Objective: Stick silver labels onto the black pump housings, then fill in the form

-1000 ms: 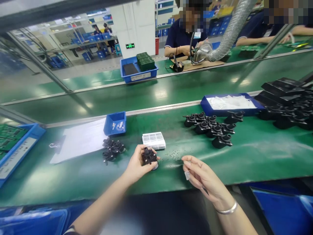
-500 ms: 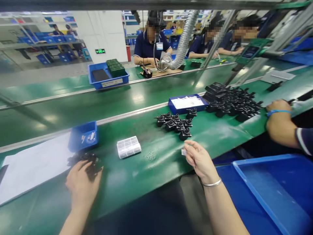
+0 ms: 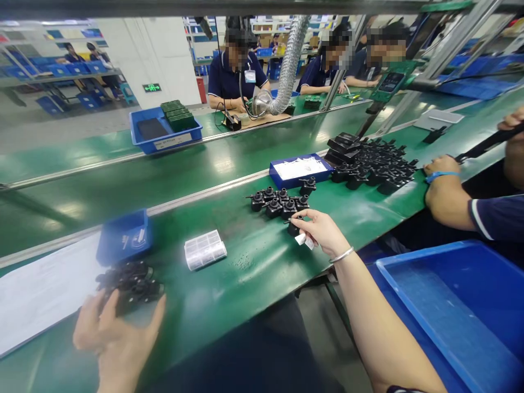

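My left hand [image 3: 117,335], fingers spread and slightly smeared by motion, is just in front of a pile of small black parts [image 3: 131,281]. Nothing shows in its grasp. My right hand [image 3: 321,229] pinches a black plastic housing with a round neck [image 3: 293,229] at the front of a small group. A white paper label [image 3: 305,240] also hangs from these fingers. Behind it stand several similar black housings [image 3: 274,207]. A sheet of white labels [image 3: 204,250], curled at its edges, lies on the green bench between my hands.
A blue bin [image 3: 125,237] and white paper [image 3: 41,289] are at the left. Behind the housings sits a blue box with papers [image 3: 301,169], beside a large heap of black housings [image 3: 376,164]. A co-worker's arm [image 3: 450,188] and a large blue tray [image 3: 413,256] are at the right.
My right hand has moved forward with its white label and taken hold of the front housing. My left hand has drawn back from the small black parts, its fingers wider apart. The view has shifted.
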The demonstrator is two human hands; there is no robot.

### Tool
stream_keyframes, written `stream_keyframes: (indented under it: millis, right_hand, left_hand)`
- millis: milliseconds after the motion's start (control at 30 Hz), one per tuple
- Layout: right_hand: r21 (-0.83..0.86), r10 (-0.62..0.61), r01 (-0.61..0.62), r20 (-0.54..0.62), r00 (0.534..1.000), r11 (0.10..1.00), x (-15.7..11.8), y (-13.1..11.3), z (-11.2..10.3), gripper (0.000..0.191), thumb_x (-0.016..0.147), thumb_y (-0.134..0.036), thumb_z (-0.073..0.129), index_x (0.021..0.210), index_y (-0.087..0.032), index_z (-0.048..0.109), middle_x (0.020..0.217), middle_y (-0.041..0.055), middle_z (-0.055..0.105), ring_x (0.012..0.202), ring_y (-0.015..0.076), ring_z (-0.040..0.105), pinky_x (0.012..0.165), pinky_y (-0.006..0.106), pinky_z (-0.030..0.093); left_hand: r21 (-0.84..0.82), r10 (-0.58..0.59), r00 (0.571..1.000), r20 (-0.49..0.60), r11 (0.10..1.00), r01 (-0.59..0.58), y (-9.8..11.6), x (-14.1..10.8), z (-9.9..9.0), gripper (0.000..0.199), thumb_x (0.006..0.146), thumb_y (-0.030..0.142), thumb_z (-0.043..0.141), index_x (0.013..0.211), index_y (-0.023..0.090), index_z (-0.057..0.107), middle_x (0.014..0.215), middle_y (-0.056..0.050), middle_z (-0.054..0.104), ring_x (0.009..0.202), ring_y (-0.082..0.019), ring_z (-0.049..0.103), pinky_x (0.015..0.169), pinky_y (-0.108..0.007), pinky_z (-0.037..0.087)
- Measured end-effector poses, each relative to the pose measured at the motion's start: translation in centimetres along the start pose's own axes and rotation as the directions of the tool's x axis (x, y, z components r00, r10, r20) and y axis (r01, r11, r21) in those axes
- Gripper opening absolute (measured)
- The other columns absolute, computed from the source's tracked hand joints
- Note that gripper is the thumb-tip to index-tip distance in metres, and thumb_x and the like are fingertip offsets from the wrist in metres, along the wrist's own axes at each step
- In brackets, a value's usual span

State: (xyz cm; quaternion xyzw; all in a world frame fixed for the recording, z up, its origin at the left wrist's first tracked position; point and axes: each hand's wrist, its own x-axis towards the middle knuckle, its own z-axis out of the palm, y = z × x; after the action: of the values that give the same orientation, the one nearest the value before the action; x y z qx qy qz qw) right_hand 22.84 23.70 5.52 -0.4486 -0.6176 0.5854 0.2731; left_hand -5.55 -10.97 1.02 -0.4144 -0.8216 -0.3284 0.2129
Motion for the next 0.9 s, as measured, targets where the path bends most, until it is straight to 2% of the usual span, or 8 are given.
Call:
stream_keyframes:
  millis: [67,133,233,300,367,500,600,900]
  right_hand:
    - [0.08,0.023,-0.034,0.139,0.99,0.996,-1.4,0.1,0.9,0.036,0.073,-0.042,0.078,0.093,-0.014,0.065,0.044,-0.0045,0.054,0.029,0.0057,0.038,0.027,0.015,0.025]
    - [0.181,0.033,-0.099,0.337,0.941,0.979,-3.2,0.1,2.6,0.035,0.073,-0.04,0.078,0.093,-0.016,0.064,0.041,-0.0069,0.051,0.028,0.0048,0.035,0.028,0.014,0.023]
    - [0.246,0.032,-0.221,0.597,0.802,0.944,-5.8,-0.3,6.0,0.032,0.072,-0.039,0.079,0.088,-0.017,0.063,0.037,-0.0098,0.046,0.025,0.0044,0.031,0.028,0.014,0.019]
    - [0.231,0.037,-0.277,0.703,0.71,0.933,-7.0,-1.0,8.0,0.032,0.073,-0.04,0.078,0.088,-0.017,0.062,0.036,-0.0095,0.046,0.025,0.0048,0.031,0.028,0.013,0.018]
    - [0.243,0.037,-0.294,0.71,0.703,0.924,-7.6,-1.8,9.0,0.033,0.077,-0.041,0.074,0.096,-0.017,0.061,0.037,-0.0086,0.049,0.025,0.0042,0.03,0.028,0.013,0.016]
    - [0.397,0.04,-0.287,0.526,0.85,0.872,-7.6,-2.3,8.5,0.042,0.083,-0.04,0.069,0.119,-0.023,0.054,0.063,-0.0045,0.061,0.03,0.0007,0.023,0.03,0.015,0.013]
    - [0.423,0.081,-0.324,0.499,0.863,0.846,-7.7,-1.3,8.5,0.048,0.076,-0.033,0.078,0.116,-0.026,0.054,0.085,-0.0011,0.064,0.036,0.0002,0.026,0.032,0.017,0.015]
    - [0.411,0.112,-0.391,0.558,0.822,0.823,-8.5,0.4,12.6,0.031,0.078,-0.031,0.077,0.087,-0.022,0.049,0.061,-0.0091,0.051,0.037,0.001,0.024,0.033,0.016,0.014]
  left_hand:
    - [-0.024,0.125,0.992,-0.026,0.992,-0.125,2.1,0.0,-0.3,0.091,0.064,0.031,0.082,0.139,0.018,0.033,0.138,-0.022,0.039,0.131,-0.042,0.036,0.108,-0.062,0.029]
    - [-0.252,0.186,0.96,0.211,0.959,-0.131,5.3,0.5,0.2,0.07,0.074,0.025,0.074,0.135,0.023,0.04,0.133,-0.017,0.047,0.127,-0.036,0.044,0.106,-0.057,0.035]
    - [-0.663,0.34,0.715,0.611,0.713,0.228,10.2,2.0,2.2,0.072,0.083,0.032,0.067,0.144,0.025,0.029,0.147,-0.018,0.036,0.134,-0.033,0.04,0.103,-0.049,0.043]
    - [-0.713,0.455,0.551,0.7,0.486,0.505,12.2,3.0,3.9,0.069,0.085,0.035,0.065,0.143,0.025,0.031,0.134,-0.017,0.049,0.119,-0.029,0.055,0.096,-0.045,0.048]
    - [-0.646,0.535,0.437,0.723,0.299,0.702,12.9,3.6,5.3,0.055,0.087,0.039,0.062,0.134,0.023,0.038,0.107,-0.012,0.063,0.089,-0.022,0.066,0.08,-0.039,0.054]
    - [-0.493,0.393,0.464,0.794,-0.031,0.869,12.2,3.1,6.5,0.049,0.091,0.044,0.056,0.13,0.022,0.037,0.089,-0.005,0.061,0.069,-0.016,0.062,0.062,-0.031,0.051]
    - [-0.427,0.274,0.467,0.841,-0.195,0.883,11.5,2.5,6.6,0.049,0.091,0.042,0.058,0.13,0.021,0.039,0.095,-0.007,0.061,0.081,-0.019,0.063,0.071,-0.036,0.053]
    - [-0.413,0.242,0.446,0.862,-0.173,0.894,11.0,2.3,6.9,0.047,0.092,0.049,0.053,0.131,0.028,0.037,0.1,-0.003,0.057,0.071,-0.014,0.061,0.068,-0.034,0.052]
